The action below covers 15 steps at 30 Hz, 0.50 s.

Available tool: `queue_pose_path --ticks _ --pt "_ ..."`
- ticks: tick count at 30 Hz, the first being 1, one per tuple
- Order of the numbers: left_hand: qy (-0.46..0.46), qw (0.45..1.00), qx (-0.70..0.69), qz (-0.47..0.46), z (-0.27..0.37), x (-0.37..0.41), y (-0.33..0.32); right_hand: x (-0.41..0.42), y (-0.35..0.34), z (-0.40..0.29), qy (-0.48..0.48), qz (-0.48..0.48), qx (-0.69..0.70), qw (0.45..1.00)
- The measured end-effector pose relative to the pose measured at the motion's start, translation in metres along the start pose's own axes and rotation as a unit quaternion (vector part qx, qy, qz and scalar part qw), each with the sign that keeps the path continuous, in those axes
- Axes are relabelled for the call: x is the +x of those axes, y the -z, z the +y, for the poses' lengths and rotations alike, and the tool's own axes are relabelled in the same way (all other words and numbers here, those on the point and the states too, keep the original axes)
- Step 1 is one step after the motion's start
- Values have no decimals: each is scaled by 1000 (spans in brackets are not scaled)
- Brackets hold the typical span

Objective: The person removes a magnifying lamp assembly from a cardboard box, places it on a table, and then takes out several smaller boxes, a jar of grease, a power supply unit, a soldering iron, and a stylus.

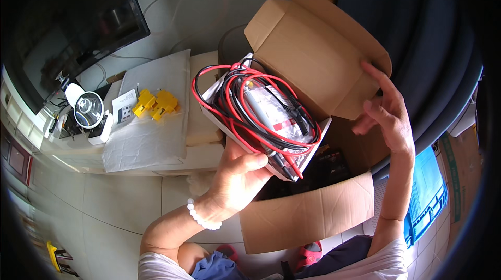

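Observation:
My left hand (244, 170) holds a small open white box (225, 123) from below, thumb at its near edge. Coiled red and black multimeter test leads (250, 84) spill over its rim, with probe tips hanging past the near corner. Under the coil lie clear plastic bags (287, 123) and a grey pen-shaped tool (258, 108). Behind and below stands an open corrugated cardboard box (309, 209); the dark contents inside are hard to make out. My right hand (385, 112) is at the raised lid (313, 53), fingers apart, index fingertip against its side flap.
To the left, a white surface carries yellow plastic parts (156, 104), a printed leaflet (124, 106) and a round magnifier lamp (88, 110). A monitor (90, 18) rises behind them. At right are a dark ribbed padded object (415, 45) and a blue plastic crate (426, 190).

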State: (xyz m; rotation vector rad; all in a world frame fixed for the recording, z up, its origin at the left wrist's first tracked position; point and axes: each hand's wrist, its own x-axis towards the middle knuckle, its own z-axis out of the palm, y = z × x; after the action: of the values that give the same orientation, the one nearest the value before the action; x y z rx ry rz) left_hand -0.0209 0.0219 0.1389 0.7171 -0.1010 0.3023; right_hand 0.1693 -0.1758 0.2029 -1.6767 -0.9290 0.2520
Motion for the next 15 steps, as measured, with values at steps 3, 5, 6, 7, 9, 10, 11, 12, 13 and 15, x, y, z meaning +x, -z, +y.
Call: queue_pose_path --ticks 3,5,6,7,9,10,11,12,13,15 --pt "1 1000 10 -6 -3 2 0 2 18 5 17 -123 188 974" --pt "3 1000 13 -7 -6 3 -1 0 19 11 35 -103 298 948" --pt "1 1000 15 -4 -8 4 -2 -1 4 6 29 -35 310 950" --pt "-2 1000 18 0 -9 3 -2 0 -9 3 25 32 322 946" --pt "11 1000 21 -7 -9 2 -2 1 -20 3 67 21 261 963" --pt "19 999 23 -12 -9 2 -2 0 -27 6 99 25 201 974" --pt "24 999 23 -13 -10 3 -3 -3 -34 7 130 28 141 981" --pt "30 999 24 -13 -10 3 -3 -9 -40 -3 124 -8 147 981" --pt "35 999 25 -13 -10 3 -3 -10 -44 -5 164 -31 94 982" --pt "37 999 25 -22 -13 3 0 -9 -44 -9 270 -75 -52 958"
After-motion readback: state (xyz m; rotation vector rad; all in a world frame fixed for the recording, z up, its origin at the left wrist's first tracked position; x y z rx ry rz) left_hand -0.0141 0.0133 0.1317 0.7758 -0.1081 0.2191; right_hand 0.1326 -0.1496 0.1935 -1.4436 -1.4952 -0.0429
